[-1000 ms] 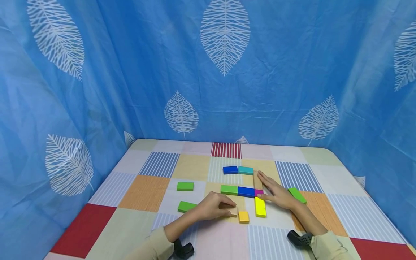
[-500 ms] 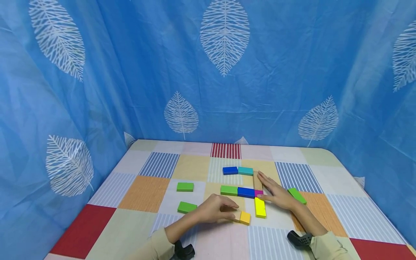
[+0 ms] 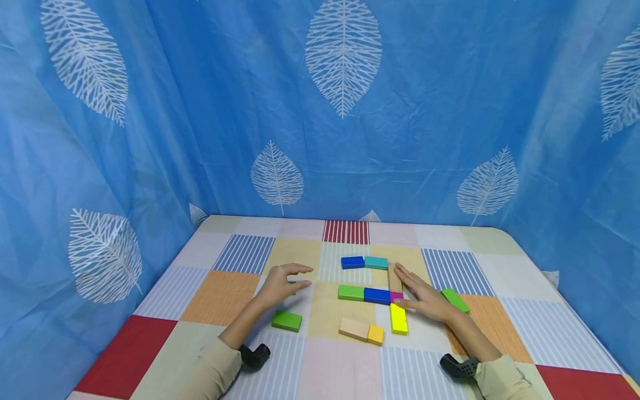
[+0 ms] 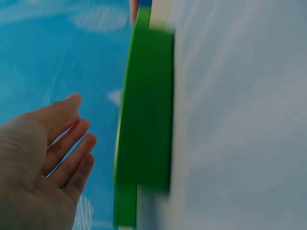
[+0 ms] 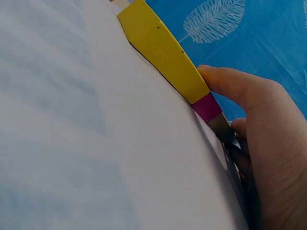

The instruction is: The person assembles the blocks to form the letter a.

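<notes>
Fingers spread and nothing in its grasp, my left hand (image 3: 277, 288) hovers over a green block largely hidden behind it; another green block (image 3: 287, 321) lies nearer me. In the left wrist view a green block (image 4: 146, 110) stands close beside the hand, slightly blurred. My right hand (image 3: 427, 300) lies with straight fingers along a plain wooden block (image 3: 394, 275). Its thumb is by the magenta block (image 3: 395, 296) and the yellow block (image 3: 398, 319), which the right wrist view shows end to end. Left of the magenta piece run a blue block (image 3: 377, 296) and a green one.
A second plain wooden block (image 3: 354, 329) touches a small orange block (image 3: 376, 335) in front. Farther back, a dark blue block (image 3: 352, 263) joins a teal block (image 3: 376, 263). One green block (image 3: 455, 300) lies beyond the right wrist. Blue curtains surround the patchwork-covered table.
My left hand slid the plain wooden block right against the small orange block, let go, and moved left and away to the green blocks. The right hand has stayed put.
</notes>
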Tool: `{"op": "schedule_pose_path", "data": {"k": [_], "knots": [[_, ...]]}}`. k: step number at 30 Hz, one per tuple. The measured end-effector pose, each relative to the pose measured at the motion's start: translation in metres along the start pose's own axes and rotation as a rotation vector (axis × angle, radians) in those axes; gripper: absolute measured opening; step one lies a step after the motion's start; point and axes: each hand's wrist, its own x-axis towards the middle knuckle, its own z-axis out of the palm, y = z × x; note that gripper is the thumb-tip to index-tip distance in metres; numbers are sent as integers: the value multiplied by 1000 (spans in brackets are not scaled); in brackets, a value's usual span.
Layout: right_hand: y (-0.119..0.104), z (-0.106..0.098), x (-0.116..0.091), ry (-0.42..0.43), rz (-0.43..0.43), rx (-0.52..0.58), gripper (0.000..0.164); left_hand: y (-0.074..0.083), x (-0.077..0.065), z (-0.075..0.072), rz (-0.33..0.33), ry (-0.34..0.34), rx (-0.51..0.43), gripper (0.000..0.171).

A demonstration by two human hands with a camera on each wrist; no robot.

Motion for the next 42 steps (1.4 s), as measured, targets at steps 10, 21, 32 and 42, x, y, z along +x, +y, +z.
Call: {"op": "schedule_pose_path", "data": {"k": [10,21,32,42], "knots": [[2,2,1,4,-5,-6,77,-47,-10,-38,-140,-127,-135,40],[0,2,1,0,1,-3,78,-54,-17,-44,-63,-292,-116,39],[1,1,0,8,7,-12,78,-21,-5,-13,-109,-233,-72,39],[1,2,1,11,1,-6,77,-19,-8,-14,-103,-287,-53,45]]}}
